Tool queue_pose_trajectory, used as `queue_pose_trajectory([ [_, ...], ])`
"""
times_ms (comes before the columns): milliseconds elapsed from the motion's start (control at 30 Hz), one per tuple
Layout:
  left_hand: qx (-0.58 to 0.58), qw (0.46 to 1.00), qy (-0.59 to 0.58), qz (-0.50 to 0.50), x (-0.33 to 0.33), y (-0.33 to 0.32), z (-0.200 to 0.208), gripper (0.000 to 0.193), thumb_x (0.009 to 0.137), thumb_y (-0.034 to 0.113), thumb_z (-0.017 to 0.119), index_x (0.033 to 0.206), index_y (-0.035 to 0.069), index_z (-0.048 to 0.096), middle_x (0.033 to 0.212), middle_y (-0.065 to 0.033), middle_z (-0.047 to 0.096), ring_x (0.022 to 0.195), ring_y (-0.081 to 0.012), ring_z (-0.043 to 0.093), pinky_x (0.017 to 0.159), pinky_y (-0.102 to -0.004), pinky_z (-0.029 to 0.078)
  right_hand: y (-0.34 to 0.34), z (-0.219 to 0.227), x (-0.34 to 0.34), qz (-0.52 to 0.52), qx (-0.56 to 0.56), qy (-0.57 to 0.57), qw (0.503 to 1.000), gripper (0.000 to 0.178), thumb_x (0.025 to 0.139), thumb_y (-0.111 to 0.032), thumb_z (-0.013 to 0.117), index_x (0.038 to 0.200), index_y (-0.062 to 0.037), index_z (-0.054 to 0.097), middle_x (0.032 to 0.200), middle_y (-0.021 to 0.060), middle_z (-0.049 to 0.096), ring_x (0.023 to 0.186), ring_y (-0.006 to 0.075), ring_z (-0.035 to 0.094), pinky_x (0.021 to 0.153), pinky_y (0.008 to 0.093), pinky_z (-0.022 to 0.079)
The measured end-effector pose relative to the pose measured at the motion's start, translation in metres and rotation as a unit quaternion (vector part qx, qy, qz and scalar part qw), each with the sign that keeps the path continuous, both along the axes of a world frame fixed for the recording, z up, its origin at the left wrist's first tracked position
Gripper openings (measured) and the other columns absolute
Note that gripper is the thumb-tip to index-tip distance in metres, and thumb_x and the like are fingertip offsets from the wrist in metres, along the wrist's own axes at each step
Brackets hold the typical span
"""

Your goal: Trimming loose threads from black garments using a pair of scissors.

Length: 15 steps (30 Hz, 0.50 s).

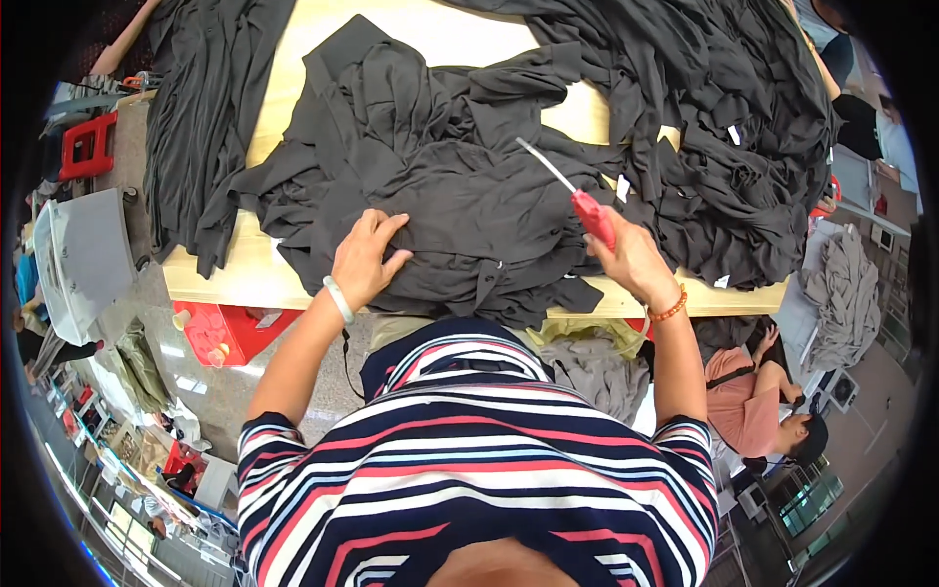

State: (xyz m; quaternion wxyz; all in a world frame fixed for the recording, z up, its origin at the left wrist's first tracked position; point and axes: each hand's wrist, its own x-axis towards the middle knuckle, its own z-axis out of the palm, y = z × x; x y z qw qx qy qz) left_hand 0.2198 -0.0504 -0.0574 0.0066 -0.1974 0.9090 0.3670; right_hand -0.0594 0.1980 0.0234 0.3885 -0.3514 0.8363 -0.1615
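Observation:
A dark grey garment lies bunched on the pale wooden table in front of me, with a small button and a white thread near its close edge. My left hand rests on its left part, thumb and forefinger apart, pressing on the cloth. Over the right side, my right hand is closed round the red handle of what look like scissors. Their thin metal blades point up and left above the cloth, apparently held together.
Heaps of dark garments cover the table's right side, and more dark cloth hangs over its left. A red plastic stool stands below the left edge. Grey cloth lies below the front edge. A person works at the right.

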Motion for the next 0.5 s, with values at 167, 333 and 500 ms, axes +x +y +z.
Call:
queue_pose_trajectory([
  [167, -0.072, 0.993, 0.094, -0.008, -0.018, 0.039, 0.021, 0.050, 0.079, 0.019, 0.069, 0.126, 0.011, 0.055, 0.135, -0.0161, 0.047, 0.123, -0.0359, 0.044, 0.100, -0.0464, 0.037, 0.017, 0.032, 0.016, 0.106, 0.003, 0.049, 0.993, 0.029, 0.086, -0.014, 0.062, 0.113, -0.0084, 0.054, 0.078, 0.0227, 0.061, 0.078, 0.0432, 0.059, 0.067, 0.0471, 0.047],
  [333, -0.139, 0.986, 0.029, -0.086, -0.035, 0.099, -0.013, 0.059, 0.082, 0.037, 0.068, 0.135, 0.019, 0.051, 0.148, -0.0114, 0.036, 0.138, -0.0357, 0.029, 0.111, -0.0619, 0.015, 0.043, 0.052, 0.033, 0.205, 0.062, 0.067, 0.974, 0.022, 0.087, -0.018, 0.062, 0.104, -0.0065, 0.053, 0.072, 0.0221, 0.061, 0.073, 0.0423, 0.061, 0.064, 0.0485, 0.047],
  [500, -0.141, 0.986, 0.064, -0.054, -0.027, 0.104, -0.023, 0.060, 0.078, 0.038, 0.071, 0.133, 0.021, 0.054, 0.150, -0.0106, 0.034, 0.140, -0.0353, 0.026, 0.110, -0.0632, 0.012, 0.030, 0.051, 0.047, 0.269, 0.055, 0.076, 0.959, 0.024, 0.085, -0.021, 0.063, 0.100, -0.0043, 0.054, 0.068, 0.0216, 0.061, 0.069, 0.0407, 0.062, 0.063, 0.0487, 0.047],
])
